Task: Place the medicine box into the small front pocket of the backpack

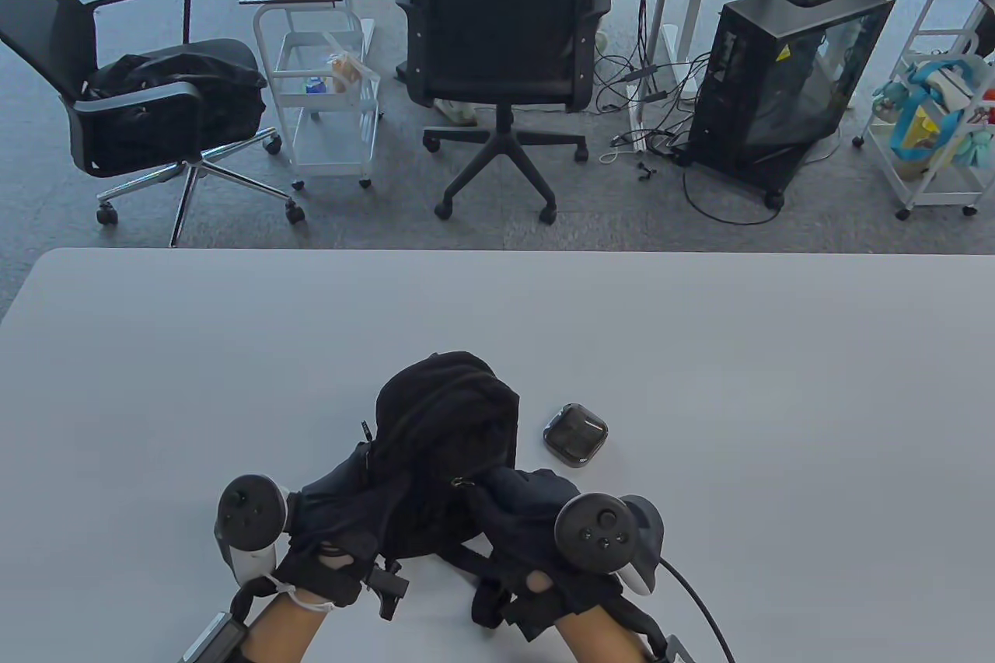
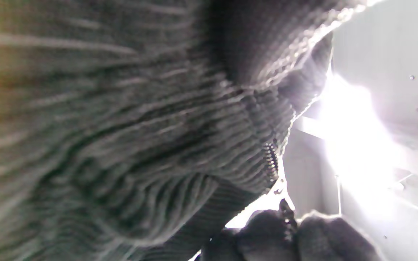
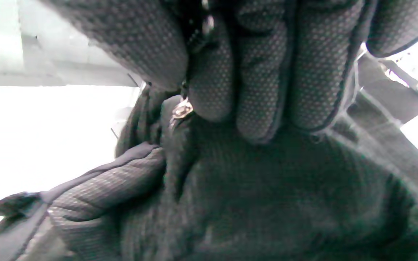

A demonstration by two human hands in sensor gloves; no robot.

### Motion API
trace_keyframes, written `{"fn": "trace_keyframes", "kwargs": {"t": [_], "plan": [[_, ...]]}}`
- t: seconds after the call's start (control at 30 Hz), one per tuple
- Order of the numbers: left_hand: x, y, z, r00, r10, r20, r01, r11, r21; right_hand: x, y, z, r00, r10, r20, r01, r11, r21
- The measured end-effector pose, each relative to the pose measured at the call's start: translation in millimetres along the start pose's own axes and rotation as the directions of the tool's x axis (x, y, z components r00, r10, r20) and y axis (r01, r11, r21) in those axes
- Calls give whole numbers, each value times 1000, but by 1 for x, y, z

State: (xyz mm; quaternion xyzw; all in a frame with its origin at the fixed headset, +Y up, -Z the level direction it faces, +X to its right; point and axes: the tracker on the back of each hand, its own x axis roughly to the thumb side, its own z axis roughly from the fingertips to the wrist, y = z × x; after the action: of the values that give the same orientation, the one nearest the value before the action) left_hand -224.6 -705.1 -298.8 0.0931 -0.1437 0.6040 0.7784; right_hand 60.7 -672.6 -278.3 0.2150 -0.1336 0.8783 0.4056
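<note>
From above, we see a black backpack lying on the grey desk near its front edge, with both gloved hands on its near end. The left hand rests on the bag's left side, its fingers sunk in the fabric; the right hand sits on the right side, fingertips at a small metal zipper pull. The medicine box, a small dark see-through case, lies on the desk just beside the backpack's right side, apart from both hands. In the left wrist view, blurred ribbed fabric fills most of the frame, with a line of zipper teeth at its edge; we cannot tell how that grip stands. In the right wrist view, the right hand's fingers are curled together, pinching the zipper pull against the backpack's fabric.
</note>
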Motion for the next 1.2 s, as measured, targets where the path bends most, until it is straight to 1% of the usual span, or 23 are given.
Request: {"fn": "trace_keyframes", "kwargs": {"t": [0.07, 0.13, 0.17, 0.2, 0.23, 0.27, 0.3, 0.33, 0.37, 0.43, 0.53, 0.63, 0.7, 0.77, 0.8, 0.83, 0.87, 0.93, 0.97, 1.07, 1.1, 1.13, 1.2], "plan": [[-1, 2, 1, 1000, 8, -6, -8, 1000, -1, -11, -4, -1, 999, 21, -27, -21, 1000, -17], [-3, 5, 2, 999, 36, -23, -36, 999, 8, -28, -9, -2, 996, 44, -81, -47, 999, -28], [-4, 6, 2, 998, 57, -32, -57, 998, 12, -41, -12, -2, 990, 73, -124, -78, 996, -42], [-6, 8, 2, 996, 83, -42, -83, 997, 11, -54, -15, -3, 976, 131, -173, -142, 988, -54], [-7, 9, 2, 993, 104, -52, -103, 995, 12, -62, -17, -3, 965, 176, -196, -190, 980, -51], [-9, 9, 2, 988, 144, -58, -143, 990, 20, -70, -19, -3, 956, 214, -199, -222, 975, -15], [-10, 9, 2, 984, 167, -64, -166, 986, 22, -69, -19, -2, 972, 141, -186, -141, 990, 14], [-11, 11, 3, 980, 185, -70, -183, 982, 41, -64, -20, -1, 982, 65, -177, -69, 997, -15], [-13, 14, 3, 972, 221, -79, -216, 974, 72, -58, -22, -1, 988, 23, -154, -34, 997, -67], [-16, 18, 2, 961, 264, -82, -259, 963, 72, -52, -27, -1, 991, 47, -126, -60, 993, -99], [-20, 23, 2, 962, 261, -85, -254, 964, 81, -55, -34, 0, 991, 58, -124, -74, 988, -135], [-22, 27, 3, 963, 251, -94, -241, 964, 112, -67, -43, -3, 982, 58, -181, -85, 986, -145], [-21, 28, 3, 964, 248, -96, -236, 965, 118, -77, -43, -9, 967, 126, -222, -148, 985, -86], [-21, 29, 1, 962, 257, -97, -245, 963, 115, -88, -37, -18, 946, 194, -259, -184, 981, 63], [-21, 29, 1, 959, 264, -98, -254, 961, 110, -96, -31, -23, 932, 231, -280, -196, 969, 148], [-21, 29, 1, 959, 267, -98, -256, 960, 109, -101, -27, -27, 921, 257, -291, -211, 961, 181], [-21, 30, 1, 958, 270, -101, -259, 960, 109, -109, -20, -33, 901, 309, -303, -241, 940, 243], [-22, 31, 1, 955, 277, -109, -266, 958, 111, -122, -8, -45, 863, 398, -312, -292, 896, 335], [-22, 31, 1, 954, 278, -111, -266, 958, 110, -128, -1, -52, 843, 438, -312, -305, 867, 394], [-21, 32, 0, 953, 280, -113, -269, 957, 108, -142, 17, -64, 781, 539, -315, -332, 786, 522], [-20, 31, 0, 952, 285, -116, -274, 956, 103, -146, 25, -68, 755, 577, -312, -337, 748, 572], [-20, 31, 0, 950, 288, -119, -278, 956, 97, -150, 31, -71, 720, 626, -300, -367, 710, 601], [-20, 31, 0, 950, 288, -123, -279, 956, 90, -153, 39, -73, 686, 668, -287, -405, 679, 613]]}}
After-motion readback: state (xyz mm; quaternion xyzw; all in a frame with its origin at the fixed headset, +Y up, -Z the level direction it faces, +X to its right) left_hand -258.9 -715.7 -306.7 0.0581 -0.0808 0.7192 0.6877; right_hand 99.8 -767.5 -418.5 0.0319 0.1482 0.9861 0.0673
